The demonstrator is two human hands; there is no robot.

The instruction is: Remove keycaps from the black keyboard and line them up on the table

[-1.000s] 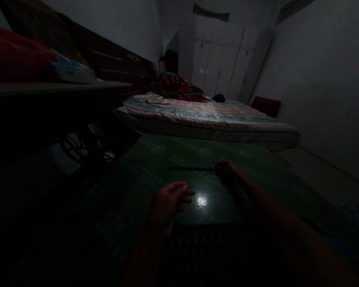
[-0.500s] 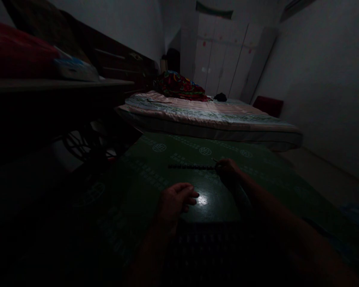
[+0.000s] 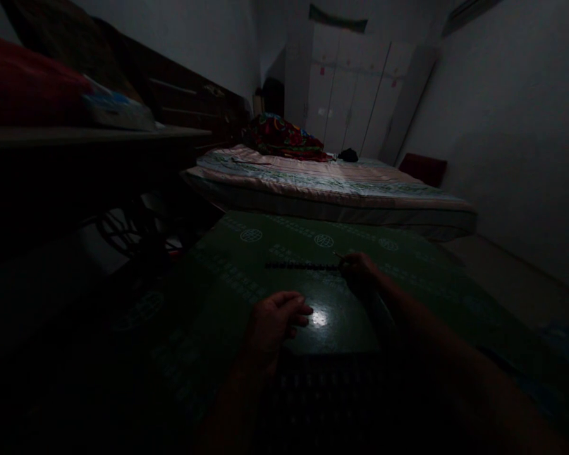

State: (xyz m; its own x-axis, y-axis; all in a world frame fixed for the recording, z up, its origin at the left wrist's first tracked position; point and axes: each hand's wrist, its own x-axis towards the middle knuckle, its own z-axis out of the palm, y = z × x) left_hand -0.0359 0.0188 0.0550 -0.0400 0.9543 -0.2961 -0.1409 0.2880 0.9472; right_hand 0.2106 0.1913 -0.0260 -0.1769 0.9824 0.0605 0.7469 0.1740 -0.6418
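On the green table (image 3: 218, 253), a row of small dark block-like pieces (image 3: 301, 266) runs from left to right. My right hand (image 3: 358, 268) is at the right end of this row, its fingers closed round a thin tool (image 3: 336, 254) with a pale tip; the tool's kind is too dark to tell. Nearer to me, my left hand (image 3: 279, 316) hovers with loosely bent fingers apart, and I see nothing in it. Below and right of it lies a dark keyboard-like object (image 3: 332, 379) with rows of small keys, mostly lost in shadow.
A bed (image 3: 336, 183) with a striped sheet stands beyond the table, a red patterned blanket (image 3: 289, 136) on it. To the left is a shelf-like surface (image 3: 180, 131) with a red bundle (image 3: 28, 82). A pale wardrobe (image 3: 341, 95) is at the back.
Both hands stay almost where they were, in the same poses. The whole view has shifted very slightly. The row of pieces looks the same.
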